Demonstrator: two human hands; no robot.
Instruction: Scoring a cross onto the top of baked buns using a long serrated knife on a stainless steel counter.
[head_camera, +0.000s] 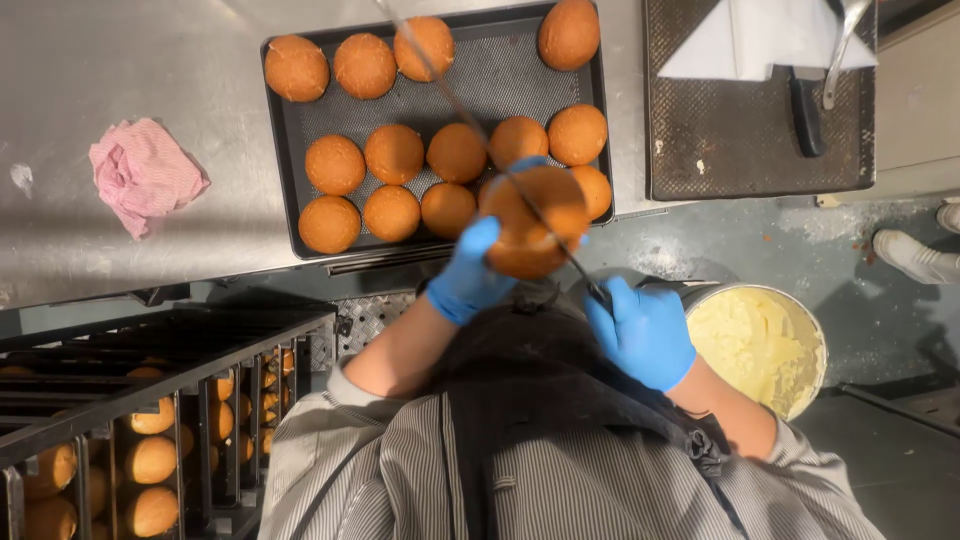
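left hand: blue glove, middle of the frame, fingers wrapped round a big round bun so it's cupped from the left side, held up off the counter

right hand: also blue gloved, just right of centre and lower, fist closed round the dark handle of a long knife

knife: thin blade runs up and left from that fist, across the held bun and on toward the top of the frame; blurry up there, so can't say where the tip ends

bun: golden brown, sits in front of the lower right corner of the tray, blade lying right across its face

tray: dark perforated baking tray on the steel counter, upper middle of the frame, with more buns in loose rows, a few gaps in the top row

bucket: round tub of pale yellow cream, right of the right hand, down at floor level

second tray: upper right, holds a white folded paper and a dark-handled tool

pink cloth: crumpled on the counter, upper left

rack: lower left, dark shelves with more buns inside

clothes: striped shirt and dark apron across the bottom
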